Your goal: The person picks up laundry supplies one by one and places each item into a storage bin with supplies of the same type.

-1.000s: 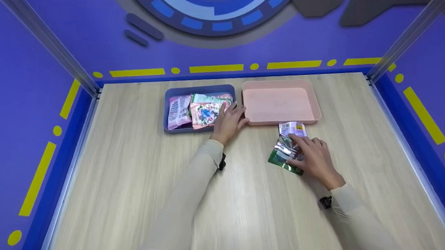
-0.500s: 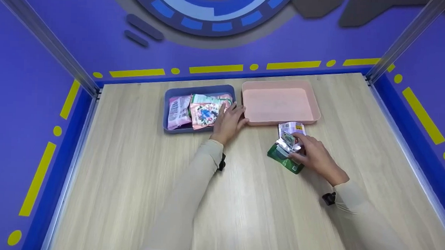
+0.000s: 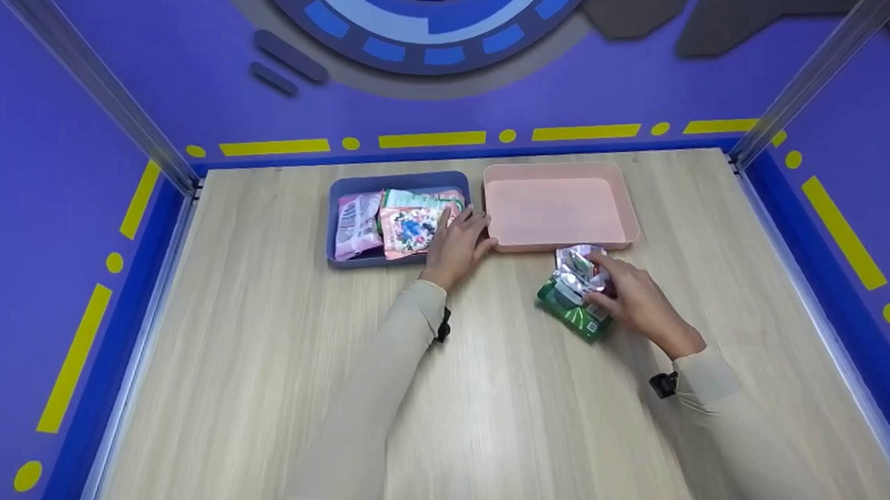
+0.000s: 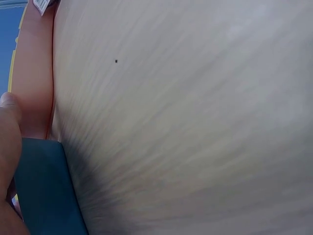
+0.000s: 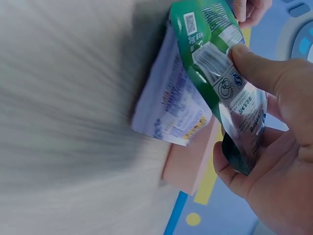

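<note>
My right hand [image 3: 638, 300] pinches a shiny green-and-silver snack pouch [image 5: 215, 63] between thumb and fingers. The pouch is creased and tilted; a barcode and small print show in the right wrist view. Behind it is a purple pouch [image 5: 171, 107], partly hidden by the green one and close to the front of the pink tray [image 3: 559, 210]. My left hand [image 3: 456, 250] rests with extended fingers over the front right corner of the blue tray [image 3: 418, 179]. Its fingertips lie by a pink floral packet [image 3: 408, 230], and its thumb points toward the pink tray.
A pink-purple packet [image 3: 359, 227] lies at the left inside the blue tray, with a green-and-white packet [image 3: 417, 198] behind the floral one. Both trays stand side by side near the back edge of the wooden table [image 3: 483, 402]. Blue walls [image 3: 159, 80] enclose it on three sides.
My right hand has shifted slightly forward and right. The green pouch has tilted, bringing more of its green end into view and covering more of the purple pouch. My left hand stays put.
</note>
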`<state>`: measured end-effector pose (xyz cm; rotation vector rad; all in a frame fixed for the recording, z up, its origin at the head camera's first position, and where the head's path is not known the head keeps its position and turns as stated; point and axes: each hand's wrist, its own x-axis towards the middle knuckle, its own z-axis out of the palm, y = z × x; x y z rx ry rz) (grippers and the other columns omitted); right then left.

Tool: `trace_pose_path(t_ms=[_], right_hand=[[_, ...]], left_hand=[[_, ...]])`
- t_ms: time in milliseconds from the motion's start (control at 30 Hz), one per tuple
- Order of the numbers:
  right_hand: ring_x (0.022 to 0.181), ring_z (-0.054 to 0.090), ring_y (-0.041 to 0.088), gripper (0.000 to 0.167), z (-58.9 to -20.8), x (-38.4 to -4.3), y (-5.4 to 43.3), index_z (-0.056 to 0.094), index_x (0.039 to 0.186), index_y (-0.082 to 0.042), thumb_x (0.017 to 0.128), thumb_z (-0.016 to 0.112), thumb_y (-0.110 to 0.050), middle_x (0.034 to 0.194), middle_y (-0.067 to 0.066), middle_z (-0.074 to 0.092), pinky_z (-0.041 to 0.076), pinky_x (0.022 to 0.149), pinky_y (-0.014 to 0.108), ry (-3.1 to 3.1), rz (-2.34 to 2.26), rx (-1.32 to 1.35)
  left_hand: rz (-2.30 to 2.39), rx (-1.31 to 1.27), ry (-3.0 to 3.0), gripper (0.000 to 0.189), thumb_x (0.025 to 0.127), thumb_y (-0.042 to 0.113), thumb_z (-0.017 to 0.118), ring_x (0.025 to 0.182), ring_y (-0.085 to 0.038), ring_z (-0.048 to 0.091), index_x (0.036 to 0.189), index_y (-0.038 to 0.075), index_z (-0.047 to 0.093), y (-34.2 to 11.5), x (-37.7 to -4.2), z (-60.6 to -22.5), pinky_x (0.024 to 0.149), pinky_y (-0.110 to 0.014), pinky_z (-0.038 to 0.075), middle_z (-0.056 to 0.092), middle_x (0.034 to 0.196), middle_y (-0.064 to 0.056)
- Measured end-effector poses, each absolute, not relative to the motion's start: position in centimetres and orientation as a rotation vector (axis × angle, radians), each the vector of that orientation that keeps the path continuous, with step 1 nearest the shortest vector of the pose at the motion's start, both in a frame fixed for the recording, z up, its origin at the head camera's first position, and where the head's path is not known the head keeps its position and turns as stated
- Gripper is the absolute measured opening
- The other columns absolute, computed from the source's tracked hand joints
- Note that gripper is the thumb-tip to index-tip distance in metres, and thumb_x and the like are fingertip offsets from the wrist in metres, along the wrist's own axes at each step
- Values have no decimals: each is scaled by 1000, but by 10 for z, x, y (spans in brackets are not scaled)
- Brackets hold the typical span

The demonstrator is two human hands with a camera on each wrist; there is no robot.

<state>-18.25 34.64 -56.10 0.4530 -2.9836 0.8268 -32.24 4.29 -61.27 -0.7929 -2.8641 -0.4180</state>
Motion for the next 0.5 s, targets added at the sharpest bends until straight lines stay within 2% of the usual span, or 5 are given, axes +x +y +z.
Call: trace_pose_path(t_ms=[133, 267, 500], right_hand=[[107, 62, 36, 69, -554, -187, 348, 45, 150, -1, 91, 80, -12, 130, 24, 62, 53, 90, 57, -2980, 861, 446], [103, 64, 35, 69, -548, -193, 349, 44, 151, -4, 92, 79, -13, 127, 23, 62, 56, 86, 55, -2971, 888, 448], [109, 61, 37, 74, -538, -204, 351, 39, 155, -5, 93, 78, -14, 134, 25, 58, 54, 94, 59, -3012, 903, 405]], left_hand=[[-430, -789, -2872, 53, 103, 50, 55, 147, -24, 42, 144, 16, 59, 43, -323, -612, 127, -49, 15, 58, 148, 0], [-453, -793, -2870, 53, 103, 49, 56, 147, -24, 42, 144, 16, 59, 43, -323, -612, 127, -50, 15, 58, 149, 0], [-470, -798, -2874, 52, 103, 47, 57, 147, -24, 41, 143, 15, 59, 42, -322, -613, 127, -50, 14, 58, 149, 0]])
